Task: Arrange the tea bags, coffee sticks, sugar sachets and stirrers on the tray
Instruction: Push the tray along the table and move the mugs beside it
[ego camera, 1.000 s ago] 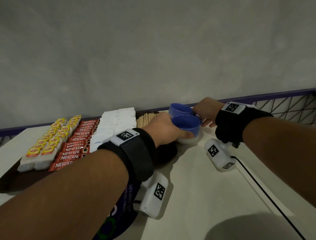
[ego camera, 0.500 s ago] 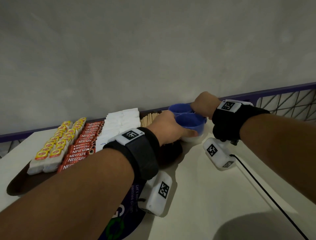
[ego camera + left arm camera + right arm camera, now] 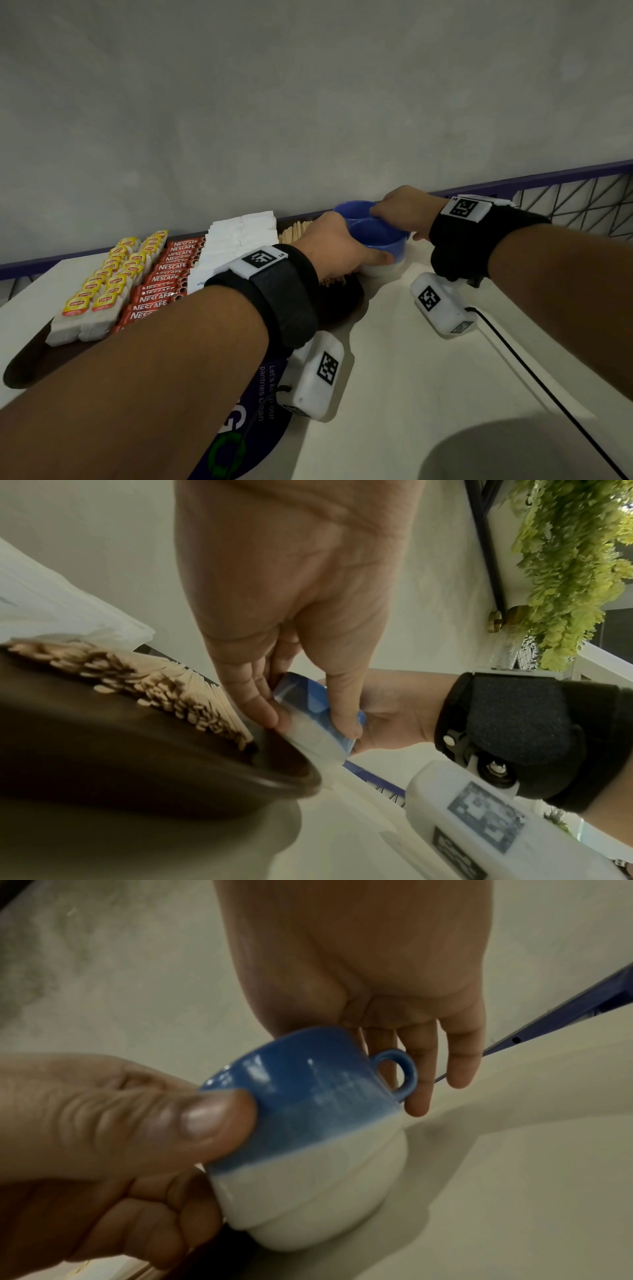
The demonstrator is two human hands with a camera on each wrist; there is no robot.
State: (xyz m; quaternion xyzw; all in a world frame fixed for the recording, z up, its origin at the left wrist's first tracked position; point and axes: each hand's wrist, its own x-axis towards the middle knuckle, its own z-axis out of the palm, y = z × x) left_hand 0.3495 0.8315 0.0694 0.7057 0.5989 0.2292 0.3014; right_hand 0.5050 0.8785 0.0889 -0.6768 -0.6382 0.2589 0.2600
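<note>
Fingers (image 3: pixel 219 1123) of both hands grip glossy, round blue-and-white ceramic cups (image 3: pixel 308 1137).

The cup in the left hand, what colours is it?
Cup: blue top, white bottom; clearest in the right wrist view.

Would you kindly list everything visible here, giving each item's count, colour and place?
Dark brown oval tray: one, on the white table, left.
Yellow-labelled tea bags: two rows, at the tray's left end.
Red coffee sticks: one stack, right of the tea bags.
White sugar sachets: many, right of the coffee sticks.
Pale wooden stirrers: a bundle, at the tray's right end.
Blue-and-white ceramic cups: two, beside the tray's right end.
Black cable: one, across the table, right.
Dark blue printed sign: one, on the table under the left forearm.
Green hanging plant: left wrist view only.
Left hand: grips the nearer cup.
Right hand: holds the farther cup.
</note>
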